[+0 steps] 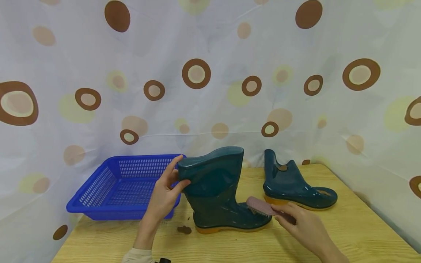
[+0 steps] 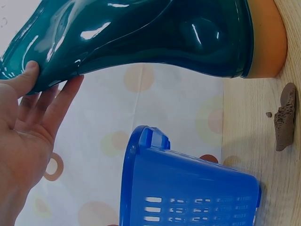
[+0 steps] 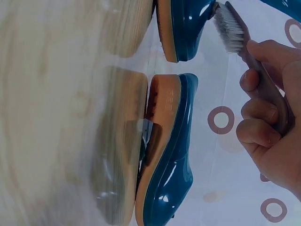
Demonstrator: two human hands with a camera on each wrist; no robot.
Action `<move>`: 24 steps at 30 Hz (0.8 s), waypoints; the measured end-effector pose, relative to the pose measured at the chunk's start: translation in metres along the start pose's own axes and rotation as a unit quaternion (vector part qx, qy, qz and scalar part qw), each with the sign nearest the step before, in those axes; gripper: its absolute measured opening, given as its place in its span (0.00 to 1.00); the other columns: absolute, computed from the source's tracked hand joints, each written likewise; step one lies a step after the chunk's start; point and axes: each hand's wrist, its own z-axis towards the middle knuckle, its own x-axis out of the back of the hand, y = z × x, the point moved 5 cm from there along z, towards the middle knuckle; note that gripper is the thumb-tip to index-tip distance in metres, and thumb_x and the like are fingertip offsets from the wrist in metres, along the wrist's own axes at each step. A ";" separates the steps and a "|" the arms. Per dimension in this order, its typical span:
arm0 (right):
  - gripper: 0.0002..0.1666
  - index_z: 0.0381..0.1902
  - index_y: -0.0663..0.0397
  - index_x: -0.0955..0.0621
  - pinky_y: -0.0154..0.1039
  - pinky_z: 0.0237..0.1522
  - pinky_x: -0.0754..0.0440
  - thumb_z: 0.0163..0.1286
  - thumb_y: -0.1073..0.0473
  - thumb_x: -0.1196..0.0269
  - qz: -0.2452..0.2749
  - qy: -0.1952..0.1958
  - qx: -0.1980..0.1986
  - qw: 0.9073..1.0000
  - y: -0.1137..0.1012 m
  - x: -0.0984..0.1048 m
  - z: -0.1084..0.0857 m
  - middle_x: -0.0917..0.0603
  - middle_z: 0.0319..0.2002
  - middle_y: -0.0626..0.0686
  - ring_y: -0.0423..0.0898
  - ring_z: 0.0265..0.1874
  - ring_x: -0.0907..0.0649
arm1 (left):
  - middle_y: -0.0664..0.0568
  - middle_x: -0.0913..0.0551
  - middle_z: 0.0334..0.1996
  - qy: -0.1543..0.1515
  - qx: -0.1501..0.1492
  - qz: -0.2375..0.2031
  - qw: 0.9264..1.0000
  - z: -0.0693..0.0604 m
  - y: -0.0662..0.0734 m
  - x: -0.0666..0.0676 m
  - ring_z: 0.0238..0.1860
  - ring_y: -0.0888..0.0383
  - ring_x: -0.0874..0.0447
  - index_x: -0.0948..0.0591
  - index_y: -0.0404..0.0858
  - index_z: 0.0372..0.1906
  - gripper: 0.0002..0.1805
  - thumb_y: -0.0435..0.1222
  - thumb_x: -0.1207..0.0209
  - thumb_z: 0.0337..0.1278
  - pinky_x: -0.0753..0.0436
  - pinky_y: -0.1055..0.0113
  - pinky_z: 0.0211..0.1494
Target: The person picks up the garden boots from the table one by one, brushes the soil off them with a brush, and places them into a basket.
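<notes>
A dark teal rubber boot point(image 1: 213, 190) with an orange sole stands upright on the table, toe to the right. My left hand point(image 1: 163, 193) grips its shaft near the top rim at the back, thumb on the near side. In my right hand point(image 1: 304, 224) is a mauve scrub brush point(image 1: 261, 206), gripped by its handle, with pale bristles point(image 3: 229, 29) down at the boot's toe. Brown matter shows at the bristles. The second boot point(image 1: 289, 186) stands behind to the right, with brown patches on its shaft and toe.
A blue plastic basket point(image 1: 128, 210) with slotted walls stands at the left. Brown mud-like lumps point(image 1: 184, 229) lie on the wooden table point(image 1: 197, 248) by the near boot's heel. A spotted curtain point(image 1: 223, 109) hangs behind.
</notes>
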 end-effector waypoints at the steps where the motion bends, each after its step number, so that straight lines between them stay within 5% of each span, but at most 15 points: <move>1: 0.14 0.46 0.41 0.12 0.29 0.25 0.27 0.61 0.55 0.28 -0.001 -0.007 -0.006 1.000 0.001 0.000 0.000 0.14 0.36 0.39 0.27 0.25 0.28 | 0.46 0.15 0.48 0.000 0.001 0.000 1.000 0.000 0.000 0.000 0.52 0.55 0.15 0.37 0.59 0.74 0.38 0.32 0.38 0.64 0.13 0.64 0.50; 8: 0.15 0.47 0.40 0.12 0.31 0.28 0.25 0.62 0.52 0.29 -0.015 -0.043 -0.036 0.998 0.008 0.003 0.002 0.13 0.39 0.42 0.31 0.28 0.24 | 0.46 0.15 0.48 0.001 0.001 0.003 1.000 0.000 0.001 0.000 0.52 0.51 0.15 0.37 0.59 0.74 0.38 0.32 0.38 0.64 0.13 0.61 0.50; 20: 0.16 0.50 0.42 0.12 0.32 0.25 0.29 0.62 0.53 0.30 -0.030 -0.051 -0.066 0.996 0.026 0.014 -0.001 0.16 0.32 0.40 0.32 0.25 0.28 | 0.46 0.15 0.48 0.001 0.003 0.005 1.000 0.000 0.000 0.001 0.52 0.49 0.15 0.37 0.60 0.74 0.38 0.32 0.38 0.64 0.13 0.59 0.51; 24: 0.16 0.50 0.42 0.12 0.32 0.26 0.26 0.63 0.54 0.29 -0.015 -0.020 -0.054 0.998 0.023 0.017 -0.001 0.15 0.35 0.40 0.30 0.27 0.25 | 0.46 0.15 0.48 0.001 0.003 0.007 1.000 0.000 0.000 0.001 0.53 0.49 0.15 0.37 0.60 0.74 0.38 0.32 0.38 0.64 0.13 0.59 0.51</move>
